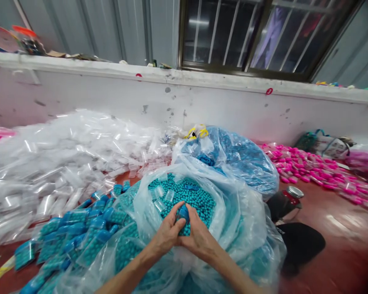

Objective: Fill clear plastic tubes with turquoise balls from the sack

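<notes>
Your left hand (166,236) and right hand (200,240) both pinch closed around a small bead-filled packet (183,213) above the open sack of teal beads (199,198), with filled packets (79,237) heaped to the left and a dark jar (286,202) to the right.

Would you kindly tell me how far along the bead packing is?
Done: filled teal bead packets lie at the left. In hand: the left hand and right hand grip one packet over the sack of teal beads. Left: the sack looks full, and a heap of empty clear bags remains.
</notes>
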Action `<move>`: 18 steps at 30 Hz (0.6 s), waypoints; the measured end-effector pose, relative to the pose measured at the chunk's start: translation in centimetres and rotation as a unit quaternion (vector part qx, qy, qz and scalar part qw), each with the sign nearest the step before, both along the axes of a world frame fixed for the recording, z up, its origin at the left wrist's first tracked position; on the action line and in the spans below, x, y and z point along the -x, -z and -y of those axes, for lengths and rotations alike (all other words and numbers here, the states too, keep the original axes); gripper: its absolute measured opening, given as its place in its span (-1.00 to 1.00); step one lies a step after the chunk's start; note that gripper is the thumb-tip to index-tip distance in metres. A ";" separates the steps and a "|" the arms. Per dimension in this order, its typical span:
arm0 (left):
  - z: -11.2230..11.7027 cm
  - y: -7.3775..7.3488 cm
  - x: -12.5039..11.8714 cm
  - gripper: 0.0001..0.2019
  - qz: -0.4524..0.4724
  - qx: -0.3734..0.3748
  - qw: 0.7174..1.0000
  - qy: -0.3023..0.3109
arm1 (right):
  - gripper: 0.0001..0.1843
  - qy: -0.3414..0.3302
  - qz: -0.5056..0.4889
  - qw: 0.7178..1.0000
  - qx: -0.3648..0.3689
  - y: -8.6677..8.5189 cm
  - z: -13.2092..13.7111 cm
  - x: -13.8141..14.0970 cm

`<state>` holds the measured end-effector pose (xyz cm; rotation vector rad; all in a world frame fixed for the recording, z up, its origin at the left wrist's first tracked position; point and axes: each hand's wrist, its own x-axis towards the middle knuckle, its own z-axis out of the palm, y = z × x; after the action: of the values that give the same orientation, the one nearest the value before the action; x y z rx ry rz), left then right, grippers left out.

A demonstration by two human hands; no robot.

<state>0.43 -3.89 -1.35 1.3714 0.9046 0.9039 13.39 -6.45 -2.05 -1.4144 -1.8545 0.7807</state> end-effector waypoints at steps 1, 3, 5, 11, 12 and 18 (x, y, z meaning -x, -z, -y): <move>0.0 -0.2 -0.1 -0.41 0.006 0.003 1.000 -0.002 | -0.09 0.011 0.008 1.000 -0.022 0.0 -0.1 0.2; 0.2 -0.6 -0.2 -0.42 0.019 0.018 1.000 -0.005 | -0.18 0.031 0.019 0.998 -0.055 -0.2 -0.1 0.5; 0.3 -0.9 -0.2 -0.43 0.042 0.041 0.998 -0.005 | -0.22 0.031 0.017 0.997 -0.072 -0.4 0.0 0.6; 0.5 -1.7 -0.2 -0.47 0.085 0.086 0.992 0.032 | -0.21 0.032 -0.068 0.996 -0.042 -0.4 0.7 0.8; 0.4 -1.7 -0.2 -0.47 0.094 0.091 0.991 0.031 | -0.19 0.039 -0.089 0.995 -0.026 -0.4 0.8 0.7; 0.3 -0.3 0.7 -0.43 -0.015 0.040 0.998 0.043 | -0.63 -0.041 -0.257 0.961 0.097 -0.6 0.0 -0.3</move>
<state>-0.30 -4.22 -1.09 1.3473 0.8889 0.7762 13.65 -6.48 -1.42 -1.1109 -1.4652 1.2650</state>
